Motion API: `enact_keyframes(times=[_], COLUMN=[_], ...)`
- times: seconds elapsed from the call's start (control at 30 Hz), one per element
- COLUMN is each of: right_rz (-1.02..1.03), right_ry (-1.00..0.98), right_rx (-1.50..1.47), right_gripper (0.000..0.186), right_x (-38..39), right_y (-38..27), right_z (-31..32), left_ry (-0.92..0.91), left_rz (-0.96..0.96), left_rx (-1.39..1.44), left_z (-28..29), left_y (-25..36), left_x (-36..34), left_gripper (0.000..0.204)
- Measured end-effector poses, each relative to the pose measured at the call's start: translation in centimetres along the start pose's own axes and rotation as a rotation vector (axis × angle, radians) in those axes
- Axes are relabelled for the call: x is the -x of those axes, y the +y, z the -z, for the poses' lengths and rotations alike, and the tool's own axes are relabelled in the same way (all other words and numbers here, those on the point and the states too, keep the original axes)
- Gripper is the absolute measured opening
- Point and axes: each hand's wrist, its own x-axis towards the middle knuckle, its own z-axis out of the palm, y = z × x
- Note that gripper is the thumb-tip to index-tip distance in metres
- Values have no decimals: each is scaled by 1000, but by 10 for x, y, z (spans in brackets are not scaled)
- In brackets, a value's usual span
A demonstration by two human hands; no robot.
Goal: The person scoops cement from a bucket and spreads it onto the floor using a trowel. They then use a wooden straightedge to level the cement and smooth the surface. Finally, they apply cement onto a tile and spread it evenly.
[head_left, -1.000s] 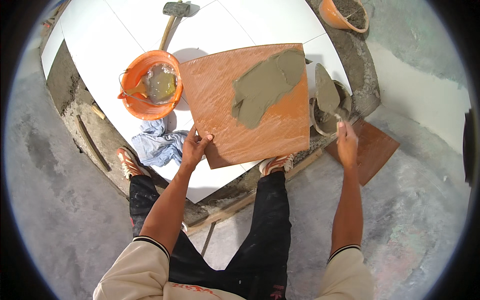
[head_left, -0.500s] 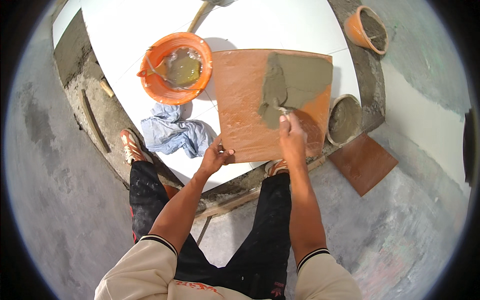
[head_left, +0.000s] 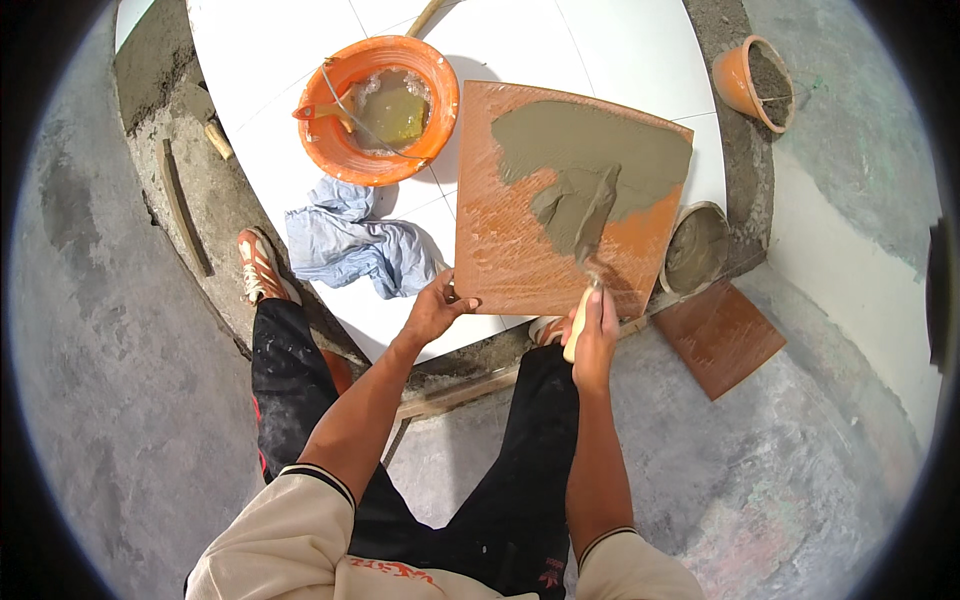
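My left hand (head_left: 437, 310) grips the near left corner of a square terracotta tile (head_left: 490, 250), its thumb on top of the face. The tile is held over the white tiled floor. Grey mortar (head_left: 560, 140) covers much of its far half in an uneven layer. My right hand (head_left: 597, 335) is closed round the pale handle of a trowel (head_left: 600, 210). The trowel's blade is smeared with mortar and lies against the layer, pointing away from me. Bare tile shows along the left side and the near edge.
Left of the tile stands an orange bucket (head_left: 330, 160) of murky water with a yellow sponge (head_left: 405, 122) and a brush (head_left: 325, 111). A blue cloth (head_left: 360, 245) lies nearer. At right are a mortar-coated bowl (head_left: 697, 250), another terracotta tile (head_left: 720, 340) and an orange mortar bucket (head_left: 735, 80).
The trowel has drawn back toward me, and its blade is now in plain view. Mortar has spread leftward across the tile's far part. The tile has turned slightly clockwise.
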Motion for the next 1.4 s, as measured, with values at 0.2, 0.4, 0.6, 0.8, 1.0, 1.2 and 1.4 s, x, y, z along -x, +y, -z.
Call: enact_keyframes(times=[0.2, 0.4, 0.6, 0.8, 1.0, 1.2, 1.4], right_rz=[526, 683, 801, 525, 358, 394, 175], right_ry=[-141, 6, 49, 42, 252, 574, 336], right_rx=[784, 1194, 1070, 1312, 1263, 1215, 398], right_gripper=[36, 41, 43, 42, 42, 43, 43], right_x=[9, -4, -45, -40, -125, -170, -105], right_y=[17, -25, -109, -166, -172, -144, -90], right_z=[3, 37, -27, -79, 22, 127, 115], left_ry=[3, 30, -2, 14, -11, -38, -10], left_rz=[118, 98, 51, 29, 8, -7, 44], left_rx=[-57, -18, -84, -111, -55, -106, -198], left_z=[-4, 5, 8, 6, 16, 18, 24], left_y=[10, 6, 0, -6, -6, 17, 24], left_x=[4, 4, 1, 1, 2, -6, 1], left_gripper=[64, 69, 76, 73, 75, 72, 71])
